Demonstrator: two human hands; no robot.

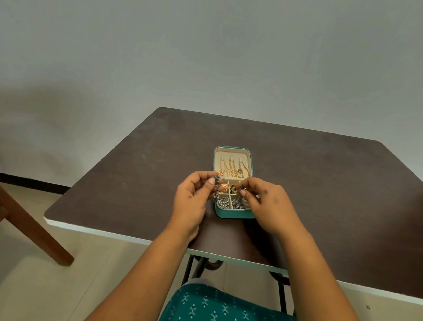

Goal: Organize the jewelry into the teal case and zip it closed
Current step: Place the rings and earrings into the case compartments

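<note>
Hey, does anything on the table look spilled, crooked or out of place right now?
Nothing stands out. The teal case lies open on the table, gold chains hanging in its lid and small pieces sitting in the compartments. The left hand and right hand hold a silver bracelet over it. No jewelry lies loose on the tabletop.

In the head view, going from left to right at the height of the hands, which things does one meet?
wooden chair → left hand → silver bracelet held over the teal case → right hand → bare dark table.
</note>
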